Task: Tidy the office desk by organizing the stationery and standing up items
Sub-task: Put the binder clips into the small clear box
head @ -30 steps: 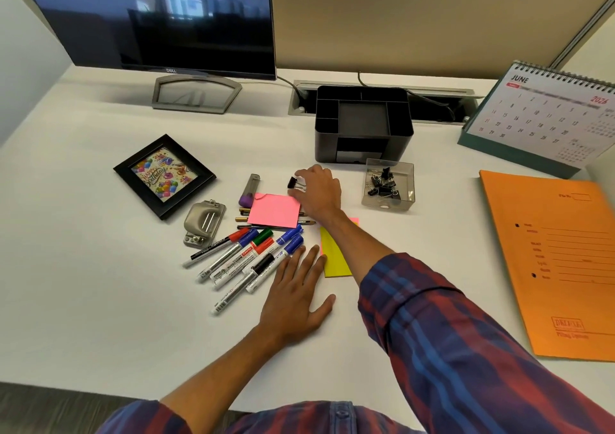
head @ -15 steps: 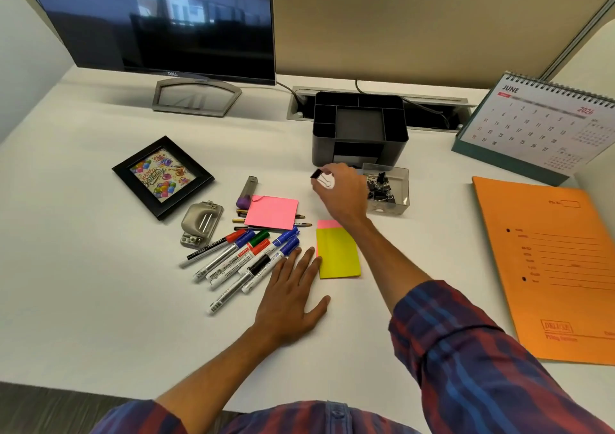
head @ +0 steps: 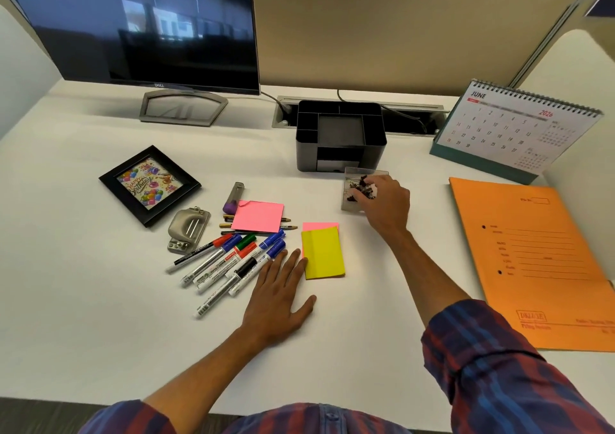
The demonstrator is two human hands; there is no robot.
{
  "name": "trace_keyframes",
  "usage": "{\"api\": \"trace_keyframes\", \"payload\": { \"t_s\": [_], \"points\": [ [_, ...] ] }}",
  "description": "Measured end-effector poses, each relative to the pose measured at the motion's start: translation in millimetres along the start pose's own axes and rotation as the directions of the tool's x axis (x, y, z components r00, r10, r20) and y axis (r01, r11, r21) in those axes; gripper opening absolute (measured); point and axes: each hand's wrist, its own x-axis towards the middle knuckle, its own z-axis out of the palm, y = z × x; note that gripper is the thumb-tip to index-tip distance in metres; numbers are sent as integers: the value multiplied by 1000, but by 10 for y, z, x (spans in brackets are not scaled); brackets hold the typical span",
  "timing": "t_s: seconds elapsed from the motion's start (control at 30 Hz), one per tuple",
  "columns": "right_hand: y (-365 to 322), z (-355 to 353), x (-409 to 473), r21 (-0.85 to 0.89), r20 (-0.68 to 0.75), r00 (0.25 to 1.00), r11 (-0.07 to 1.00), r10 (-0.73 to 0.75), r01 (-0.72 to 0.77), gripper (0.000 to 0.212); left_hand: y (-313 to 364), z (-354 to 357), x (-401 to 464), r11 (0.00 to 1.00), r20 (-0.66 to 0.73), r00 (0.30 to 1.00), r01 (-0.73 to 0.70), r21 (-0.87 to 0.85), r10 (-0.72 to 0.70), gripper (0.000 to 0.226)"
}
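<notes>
The right hand reaches into a small clear plastic box of black binder clips, fingers curled among them; whether it grips one I cannot tell. The box sits on the white bench just before the black desk organizer. The left hand lies flat, fingers spread, beside scattered markers and a yellow sticky-note pad.

Orange folder, yellow notes, plaid sleeve.
</notes>
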Motion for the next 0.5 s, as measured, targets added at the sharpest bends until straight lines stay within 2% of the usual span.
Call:
{"api": "trace_keyframes", "payload": {
  "t_s": [0.13,0.23,0.33,0.5],
  "points": [
    [113,-95,-46,21,-54,998,999,44,-43,41,5,-2,-8,1000,-21,1000,-7,-10,7,74],
    [195,-165,-100,27,-41,991,992,128,-127,46,11,-6,-1,999,-36,999,-11,-32,10,75],
    [300,-198,-150,99,42,981,976,191,-194,53,15,1,2,998,-65,998,-11,-69,6,76],
    [438,-229,-196,278,182,972,941,147,-194,60,52,-17,69,994,-154,987,25,-108,-42,75]
  ]
}}
